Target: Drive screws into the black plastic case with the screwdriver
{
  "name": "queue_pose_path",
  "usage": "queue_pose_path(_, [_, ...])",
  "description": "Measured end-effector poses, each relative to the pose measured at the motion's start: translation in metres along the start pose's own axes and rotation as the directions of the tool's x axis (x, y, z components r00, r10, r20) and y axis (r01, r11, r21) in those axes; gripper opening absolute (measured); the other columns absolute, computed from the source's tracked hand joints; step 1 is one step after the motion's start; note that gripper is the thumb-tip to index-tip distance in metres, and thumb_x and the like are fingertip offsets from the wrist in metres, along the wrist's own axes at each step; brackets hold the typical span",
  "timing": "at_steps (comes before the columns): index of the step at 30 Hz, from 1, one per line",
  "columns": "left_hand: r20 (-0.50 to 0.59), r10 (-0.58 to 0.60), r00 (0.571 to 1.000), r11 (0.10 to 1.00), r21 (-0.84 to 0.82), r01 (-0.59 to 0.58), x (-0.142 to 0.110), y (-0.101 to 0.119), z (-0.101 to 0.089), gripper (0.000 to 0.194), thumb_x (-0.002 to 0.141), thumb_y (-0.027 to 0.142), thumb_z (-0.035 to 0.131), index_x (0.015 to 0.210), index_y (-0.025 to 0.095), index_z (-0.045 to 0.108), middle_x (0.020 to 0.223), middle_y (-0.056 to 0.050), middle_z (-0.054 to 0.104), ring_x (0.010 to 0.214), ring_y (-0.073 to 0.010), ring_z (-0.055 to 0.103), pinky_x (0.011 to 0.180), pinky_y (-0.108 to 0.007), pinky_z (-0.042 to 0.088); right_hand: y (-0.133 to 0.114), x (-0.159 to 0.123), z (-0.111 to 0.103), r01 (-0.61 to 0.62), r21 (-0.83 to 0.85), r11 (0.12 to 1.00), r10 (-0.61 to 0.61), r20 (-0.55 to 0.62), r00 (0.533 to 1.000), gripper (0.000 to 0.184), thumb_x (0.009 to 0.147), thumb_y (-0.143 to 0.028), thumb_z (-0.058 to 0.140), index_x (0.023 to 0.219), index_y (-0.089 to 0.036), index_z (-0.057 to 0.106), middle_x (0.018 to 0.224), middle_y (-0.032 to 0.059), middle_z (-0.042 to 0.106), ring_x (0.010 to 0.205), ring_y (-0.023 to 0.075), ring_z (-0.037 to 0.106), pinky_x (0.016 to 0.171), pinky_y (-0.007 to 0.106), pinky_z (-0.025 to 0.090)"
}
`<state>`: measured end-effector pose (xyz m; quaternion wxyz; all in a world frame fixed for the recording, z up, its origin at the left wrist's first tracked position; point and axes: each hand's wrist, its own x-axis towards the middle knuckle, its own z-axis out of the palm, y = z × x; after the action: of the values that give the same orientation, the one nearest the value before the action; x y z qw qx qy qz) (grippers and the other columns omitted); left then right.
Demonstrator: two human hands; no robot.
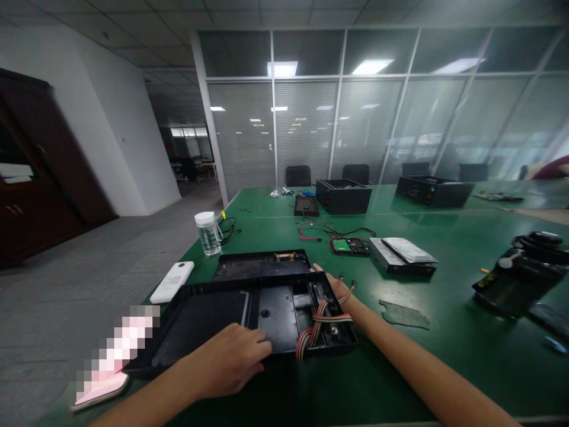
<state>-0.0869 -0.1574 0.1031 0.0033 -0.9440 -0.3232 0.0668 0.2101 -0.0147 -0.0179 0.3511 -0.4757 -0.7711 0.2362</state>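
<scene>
A black plastic housing, a shallow tray-like panel, is held tilted above the green table. My left hand grips its near edge, the fingers curled over the rim. At the far right corner, my right hand holds the housing from behind; part of that hand is hidden by the wall. Striped red, black and white wires loop out of the right end of the housing and hang over its edge. Just beyond it lies a second black panel with a brass-coloured strip on it.
A white phone and a clear bottle stand along the left edge. Farther off are a green circuit board, a silver-topped drive box and black computer cases. A dark flask stands right. A flat grey-green piece lies nearer.
</scene>
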Motion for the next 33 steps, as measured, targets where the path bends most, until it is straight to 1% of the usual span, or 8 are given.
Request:
queue_pose_path(2, [0.019, -0.003, 1.000, 1.000, -0.013, 0.004, 0.000, 0.003, 0.009, 0.012, 0.082, 0.022, 0.054, 0.093, 0.020, 0.050, 0.093, -0.002, 0.059, 0.077, -0.0180, 0.058, 0.065, -0.028, 0.045, 0.011, 0.001, -0.020, -0.006, -0.284, 0.959, 0.004, -0.007, 1.000, 0.036, 0.079, -0.008, 0.048, 0.113, -0.016, 0.056, 0.139, 0.0133, 0.035, 0.116, 0.0272, 0.042, 0.097, 0.043, 0.035])
queue_pose_path(5, [0.043, -0.006, 0.999, 1.000, -0.027, 0.007, 0.004, 0.003, 0.021, 0.014, 0.081, 0.022, 0.055, 0.094, 0.020, 0.053, 0.093, -0.004, 0.060, 0.079, -0.0193, 0.060, 0.066, -0.029, 0.046, 0.030, -0.002, -0.050, -0.108, -0.463, 0.880, 0.083, -0.074, 0.994, 0.034, 0.078, -0.003, 0.042, 0.105, -0.015, 0.060, 0.138, 0.0158, 0.035, 0.114, 0.0297, 0.043, 0.091, 0.046, 0.038])
queue_pose_path(10, [0.155, -0.150, 0.976, 0.988, -0.024, 0.156, 0.021, -0.015, 0.028, 0.017, 0.069, 0.025, 0.067, 0.083, 0.017, 0.063, 0.083, -0.007, 0.064, 0.078, -0.0235, 0.061, 0.064, -0.030, 0.046, 0.066, -0.009, -0.079, -0.235, -0.805, 0.546, 0.202, -0.146, 0.969, 0.021, 0.081, -0.017, 0.047, 0.094, -0.015, 0.064, 0.125, 0.0180, 0.048, 0.107, 0.0305, 0.048, 0.082, 0.041, 0.043])
queue_pose_path(15, [0.292, -0.086, 0.952, 0.931, -0.316, 0.181, 0.056, -0.064, 0.003, 0.039, 0.069, 0.054, 0.062, 0.089, 0.020, 0.066, 0.077, -0.002, 0.065, 0.065, -0.0157, 0.060, 0.055, -0.022, 0.042, 0.076, -0.005, -0.081, -0.204, -0.713, 0.671, 0.139, -0.149, 0.979, 0.025, 0.084, -0.026, 0.045, 0.098, -0.016, 0.064, 0.116, 0.0121, 0.057, 0.106, 0.0236, 0.050, 0.089, 0.033, 0.038])
queue_pose_path(17, [0.098, -0.101, 0.990, 0.951, -0.284, 0.125, 0.073, -0.085, 0.001, 0.035, 0.075, 0.044, 0.062, 0.102, 0.022, 0.062, 0.084, -0.002, 0.066, 0.074, -0.0151, 0.060, 0.063, -0.021, 0.043, 0.073, -0.003, -0.078, -0.187, -0.662, 0.725, 0.113, -0.153, 0.982, 0.025, 0.084, -0.026, 0.044, 0.097, -0.017, 0.064, 0.113, 0.0102, 0.059, 0.105, 0.0217, 0.051, 0.090, 0.031, 0.038])
queue_pose_path(20, [-0.152, -0.057, 0.987, 0.996, -0.080, 0.045, 0.095, -0.106, 0.016, 0.034, 0.076, 0.028, 0.064, 0.109, 0.023, 0.058, 0.097, -0.004, 0.062, 0.091, -0.0181, 0.057, 0.079, -0.025, 0.042, 0.067, 0.000, -0.074, -0.172, -0.629, 0.758, 0.102, -0.147, 0.984, 0.023, 0.084, -0.026, 0.044, 0.095, -0.018, 0.063, 0.110, 0.0091, 0.060, 0.104, 0.0207, 0.052, 0.089, 0.029, 0.038])
queue_pose_path(26, [-0.181, 0.011, 0.983, 1.000, 0.021, -0.007, 0.121, -0.105, 0.061, 0.023, 0.083, 0.029, 0.056, 0.102, 0.018, 0.059, 0.092, -0.006, 0.058, 0.084, -0.0171, 0.058, 0.076, -0.025, 0.045, 0.063, -0.001, -0.066, -0.142, -0.608, 0.781, 0.078, -0.130, 0.988, 0.021, 0.084, -0.026, 0.045, 0.095, -0.018, 0.061, 0.107, 0.0093, 0.061, 0.103, 0.0208, 0.052, 0.089, 0.030, 0.039])
queue_pose_path(33, [-0.197, 0.040, 0.980, 0.997, -0.056, -0.052, 0.125, -0.106, 0.062, 0.017, 0.087, 0.017, 0.047, 0.089, 0.016, 0.064, 0.088, -0.006, 0.059, 0.082, -0.0142, 0.057, 0.075, -0.022, 0.043, 0.046, -0.001, -0.049, -0.067, -0.578, 0.813, 0.013, -0.097, 0.995, 0.022, 0.085, -0.025, 0.042, 0.096, -0.019, 0.061, 0.105, 0.0080, 0.061, 0.102, 0.0201, 0.052, 0.089, 0.032, 0.040])
